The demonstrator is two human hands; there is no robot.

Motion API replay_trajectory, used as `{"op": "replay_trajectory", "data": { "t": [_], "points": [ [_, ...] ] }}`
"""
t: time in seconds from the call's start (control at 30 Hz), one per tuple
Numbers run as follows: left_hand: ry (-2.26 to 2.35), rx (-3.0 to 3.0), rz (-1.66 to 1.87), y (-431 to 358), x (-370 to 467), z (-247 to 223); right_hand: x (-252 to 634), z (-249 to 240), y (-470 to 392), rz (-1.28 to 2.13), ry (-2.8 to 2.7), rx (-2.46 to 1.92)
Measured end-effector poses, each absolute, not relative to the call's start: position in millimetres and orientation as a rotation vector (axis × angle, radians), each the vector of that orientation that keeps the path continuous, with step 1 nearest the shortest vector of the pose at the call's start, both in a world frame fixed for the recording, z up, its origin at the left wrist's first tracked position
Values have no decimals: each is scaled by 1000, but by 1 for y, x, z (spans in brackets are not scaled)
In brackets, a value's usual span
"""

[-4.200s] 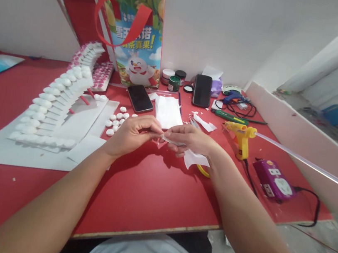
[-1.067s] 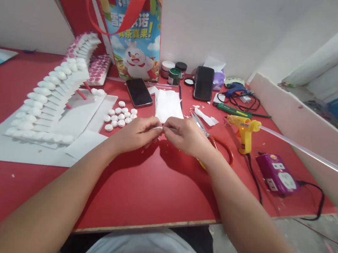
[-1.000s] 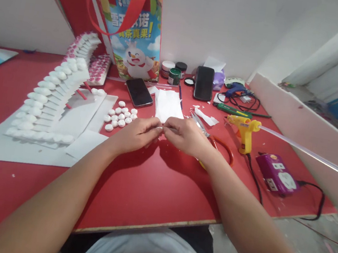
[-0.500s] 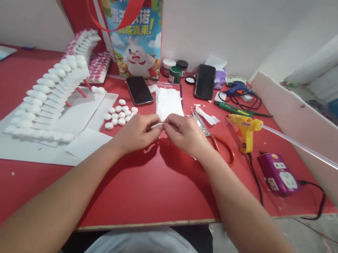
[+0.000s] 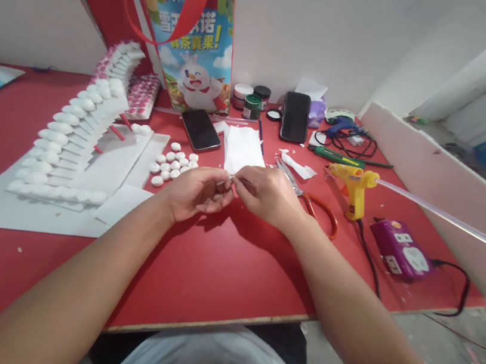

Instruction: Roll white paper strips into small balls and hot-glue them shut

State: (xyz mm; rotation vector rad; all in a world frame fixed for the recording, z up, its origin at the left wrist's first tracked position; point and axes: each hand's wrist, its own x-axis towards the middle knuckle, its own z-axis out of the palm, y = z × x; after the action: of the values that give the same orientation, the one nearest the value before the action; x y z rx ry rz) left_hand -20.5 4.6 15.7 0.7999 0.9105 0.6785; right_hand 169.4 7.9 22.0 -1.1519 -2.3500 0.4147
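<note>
Both my hands meet over the red table, just in front of a stack of white paper sheets [image 5: 244, 149]. My left hand [image 5: 198, 192] is turned partly palm-up, its thumb and forefinger pinching a small white piece [image 5: 231, 177]. From the other side my right hand [image 5: 268, 193] closes its fingertips on the same piece, which is mostly hidden between them. It looks like paper, but I cannot be sure. Several small round white pads [image 5: 175, 165] lie left of my left hand. Close to my right hand rest scissors with orange handles [image 5: 321, 212].
A curved white model edged with white pads [image 5: 75, 122] stands on white board at left. Behind are a phone [image 5: 200, 129], a gift bag [image 5: 198, 49], paint jars [image 5: 252, 107] and a black case [image 5: 295, 117]. A yellow glue gun [image 5: 354, 188] and purple power socket [image 5: 400, 249] sit right.
My left hand has rolled so its palm shows more and its lower fingers curl upward. The white piece now shows less between the fingertips. My right hand has barely shifted.
</note>
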Motion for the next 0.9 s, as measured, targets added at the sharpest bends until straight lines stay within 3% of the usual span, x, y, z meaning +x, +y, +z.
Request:
{"op": "replay_trajectory", "data": {
  "t": [0.27, 0.43, 0.53, 0.77, 0.9],
  "points": [
    [1012, 1076, 771, 1, -19, 14, 164, 31, 6, 716, -2115, -1332],
    [1059, 1341, 831, 0, -17, 13, 164, 35, 8, 1500, -1611, -1308],
    [1051, 1380, 840, 0, -18, 14, 166, 34, 11, 1780, -1338, -1222],
    [1071, 1438, 777, -2, -19, 16, 168, 32, 15, 1783, -1293, -1212],
    [1216, 1679, 766, -6, -15, 15, 161, 28, 10, 1492, -1471, -1306]
  ]
}}
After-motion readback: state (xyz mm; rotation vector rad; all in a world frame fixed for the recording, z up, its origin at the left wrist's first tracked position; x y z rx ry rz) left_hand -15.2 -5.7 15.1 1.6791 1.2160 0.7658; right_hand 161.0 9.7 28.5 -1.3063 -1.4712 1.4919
